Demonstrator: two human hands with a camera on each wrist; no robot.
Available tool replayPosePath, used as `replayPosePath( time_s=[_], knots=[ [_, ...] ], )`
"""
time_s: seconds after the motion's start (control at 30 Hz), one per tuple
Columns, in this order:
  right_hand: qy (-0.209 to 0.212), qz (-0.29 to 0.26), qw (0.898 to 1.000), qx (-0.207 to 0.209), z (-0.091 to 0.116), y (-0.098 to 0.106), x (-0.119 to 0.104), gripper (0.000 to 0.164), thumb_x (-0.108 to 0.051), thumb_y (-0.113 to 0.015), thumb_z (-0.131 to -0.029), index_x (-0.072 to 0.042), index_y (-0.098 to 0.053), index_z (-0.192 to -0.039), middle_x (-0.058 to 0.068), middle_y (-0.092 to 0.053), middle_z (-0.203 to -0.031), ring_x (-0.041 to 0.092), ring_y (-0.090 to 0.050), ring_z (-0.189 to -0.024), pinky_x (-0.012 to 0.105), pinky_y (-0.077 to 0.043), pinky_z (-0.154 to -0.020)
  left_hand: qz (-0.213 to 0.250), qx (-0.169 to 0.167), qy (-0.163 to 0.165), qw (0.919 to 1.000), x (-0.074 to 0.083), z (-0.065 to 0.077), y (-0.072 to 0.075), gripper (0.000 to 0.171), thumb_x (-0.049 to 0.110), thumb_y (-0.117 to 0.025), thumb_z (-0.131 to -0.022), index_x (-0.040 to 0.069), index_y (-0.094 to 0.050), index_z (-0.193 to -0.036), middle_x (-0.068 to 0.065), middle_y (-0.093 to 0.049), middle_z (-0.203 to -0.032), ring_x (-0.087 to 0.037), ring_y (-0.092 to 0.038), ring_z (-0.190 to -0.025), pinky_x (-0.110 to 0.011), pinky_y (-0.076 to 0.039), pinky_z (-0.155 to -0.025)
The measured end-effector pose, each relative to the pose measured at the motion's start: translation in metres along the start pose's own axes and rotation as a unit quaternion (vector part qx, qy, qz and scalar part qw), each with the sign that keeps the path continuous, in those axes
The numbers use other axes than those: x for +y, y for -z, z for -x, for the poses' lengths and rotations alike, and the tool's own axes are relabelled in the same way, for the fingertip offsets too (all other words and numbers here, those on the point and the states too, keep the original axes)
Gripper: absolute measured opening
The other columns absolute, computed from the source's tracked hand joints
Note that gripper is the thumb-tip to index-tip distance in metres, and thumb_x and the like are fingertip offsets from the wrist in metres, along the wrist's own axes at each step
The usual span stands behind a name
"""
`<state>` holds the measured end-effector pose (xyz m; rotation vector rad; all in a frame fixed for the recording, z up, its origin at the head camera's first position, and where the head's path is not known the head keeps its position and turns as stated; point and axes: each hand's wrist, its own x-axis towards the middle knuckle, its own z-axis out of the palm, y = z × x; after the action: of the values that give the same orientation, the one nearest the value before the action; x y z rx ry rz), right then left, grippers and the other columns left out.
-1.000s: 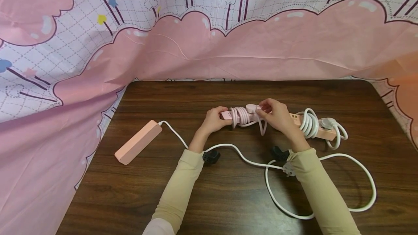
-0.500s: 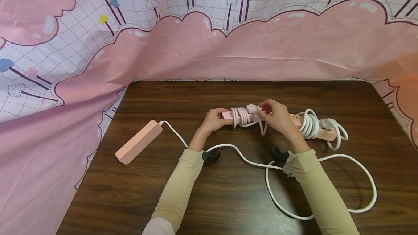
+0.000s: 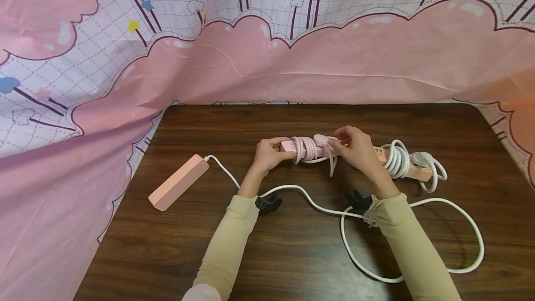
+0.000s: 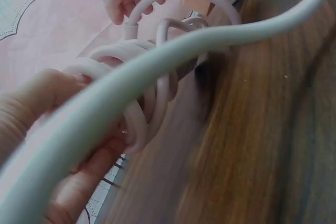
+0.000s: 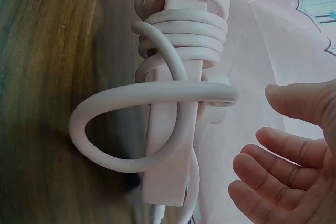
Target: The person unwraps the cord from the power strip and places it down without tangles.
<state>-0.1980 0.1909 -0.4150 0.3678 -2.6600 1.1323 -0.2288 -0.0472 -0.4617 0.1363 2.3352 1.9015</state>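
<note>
Near the middle of the table, a pink power strip point(image 3: 287, 147) has its own pale pink cord point(image 5: 184, 40) wound round it in several turns. Its plug point(image 3: 321, 140) sits on the strip's upper side, and a loose loop of cord hangs below. My left hand point(image 3: 267, 154) grips the strip's left end between thumb and fingers; in the left wrist view a white cord crosses in front of that grip. At the other end is my right hand point(image 3: 358, 148), its fingers relaxed and apart from the strip in the right wrist view point(image 5: 283, 171).
To the right lies an orange power strip point(image 3: 418, 172) with a white cord wound round it. Another peach power strip point(image 3: 179, 182) lies on the left, its white cord point(image 3: 309, 196) running under my left wrist and looping on the right. A printed curtain point(image 3: 292, 78) hangs behind the table.
The pink power strip and my left hand have shifted slightly left. The hanging cord loop has swung a little left and down. My right hand stays nearly in place.
</note>
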Motion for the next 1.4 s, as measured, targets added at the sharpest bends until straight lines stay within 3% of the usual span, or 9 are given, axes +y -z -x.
replayPosePath(
  time_s=[0.2, 0.33, 0.4, 0.57, 0.73, 1.0, 1.2, 1.4],
  knots=[
    [0.02, 0.001, 1.0, 0.024, 0.0, 0.004, -0.007, 0.021, -0.007, -0.068, -0.082, 0.007, -0.062, -0.097, 0.023, -0.063, -0.087, 0.034, -0.063, -0.077, 0.047, -0.05, -0.067, 0.031, 0.005, -0.03, 0.9991, 0.003, 0.007, 0.005, 0.043, -0.005, -0.079, -0.066, -0.003, -0.068, -0.107, -0.018, -0.068, -0.102, -0.011, -0.065, -0.083, -0.021, -0.052, -0.069],
    [0.041, 0.005, 0.998, 0.046, 0.0, 0.009, -0.014, 0.02, -0.005, -0.068, -0.082, 0.007, -0.062, -0.097, 0.02, -0.063, -0.085, 0.032, -0.063, -0.074, 0.046, -0.05, -0.064, 0.056, 0.009, -0.07, 0.9959, 0.01, 0.012, 0.01, 0.044, -0.01, -0.077, -0.065, -0.006, -0.066, -0.108, -0.022, -0.066, -0.103, -0.012, -0.064, -0.083, -0.021, -0.052, -0.069],
    [0.055, 0.004, 0.997, 0.06, 0.0, 0.014, -0.02, 0.02, -0.004, -0.069, -0.081, 0.007, -0.062, -0.096, 0.02, -0.062, -0.085, 0.031, -0.062, -0.074, 0.042, -0.051, -0.063, 0.064, 0.013, -0.091, 0.9937, 0.015, 0.015, 0.012, 0.044, -0.012, -0.077, -0.065, -0.008, -0.066, -0.107, -0.024, -0.066, -0.102, -0.012, -0.064, -0.082, -0.021, -0.052, -0.07],
    [0.088, -0.001, 0.992, 0.092, 0.004, 0.027, -0.041, 0.021, -0.001, -0.07, -0.08, 0.007, -0.062, -0.097, 0.018, -0.061, -0.086, 0.029, -0.061, -0.075, 0.018, -0.044, -0.065, 0.07, 0.017, -0.136, 0.9881, 0.026, 0.023, 0.017, 0.043, -0.014, -0.076, -0.064, -0.011, -0.065, -0.106, -0.026, -0.065, -0.101, -0.011, -0.063, -0.082, -0.023, -0.052, -0.07],
    [0.103, -0.002, 0.989, 0.105, 0.008, 0.038, -0.062, 0.021, 0.001, -0.07, -0.079, 0.006, -0.062, -0.097, 0.017, -0.061, -0.088, 0.028, -0.061, -0.076, 0.013, -0.041, -0.066, 0.08, 0.009, -0.17, 0.9821, 0.038, 0.033, 0.022, 0.043, -0.016, -0.074, -0.064, -0.013, -0.064, -0.106, -0.029, -0.064, -0.101, -0.011, -0.063, -0.081, -0.025, -0.053, -0.07],
    [0.127, 0.012, 0.984, 0.128, 0.011, 0.056, -0.094, 0.019, -0.001, -0.071, -0.079, 0.005, -0.062, -0.095, 0.016, -0.062, -0.086, 0.023, -0.06, -0.072, 0.012, -0.04, -0.064, 0.136, -0.017, -0.229, 0.9636, 0.066, 0.047, 0.028, 0.046, -0.022, -0.07, -0.063, -0.019, -0.059, -0.107, -0.036, -0.06, -0.101, -0.01, -0.063, -0.082, -0.025, -0.053, -0.071],
    [0.15, 0.026, 0.979, 0.135, 0.008, 0.07, -0.111, 0.02, -0.003, -0.073, -0.077, 0.005, -0.063, -0.092, 0.015, -0.061, -0.082, 0.02, -0.057, -0.071, 0.013, -0.039, -0.064, 0.166, -0.018, -0.262, 0.9504, 0.085, 0.052, 0.032, 0.047, -0.024, -0.068, -0.062, -0.022, -0.055, -0.107, -0.04, -0.057, -0.101, -0.011, -0.063, -0.083, -0.025, -0.053, -0.072],
    [0.17, 0.046, 0.976, 0.13, 0.003, 0.077, -0.124, 0.022, -0.007, -0.074, -0.076, 0.004, -0.064, -0.092, 0.014, -0.062, -0.079, 0.019, -0.056, -0.067, 0.012, -0.038, -0.062, 0.181, -0.017, -0.282, 0.9422, 0.099, 0.057, 0.036, 0.048, -0.024, -0.067, -0.061, -0.024, -0.054, -0.107, -0.031, -0.063, -0.098, -0.012, -0.063, -0.082, -0.025, -0.053, -0.07]
  ],
)
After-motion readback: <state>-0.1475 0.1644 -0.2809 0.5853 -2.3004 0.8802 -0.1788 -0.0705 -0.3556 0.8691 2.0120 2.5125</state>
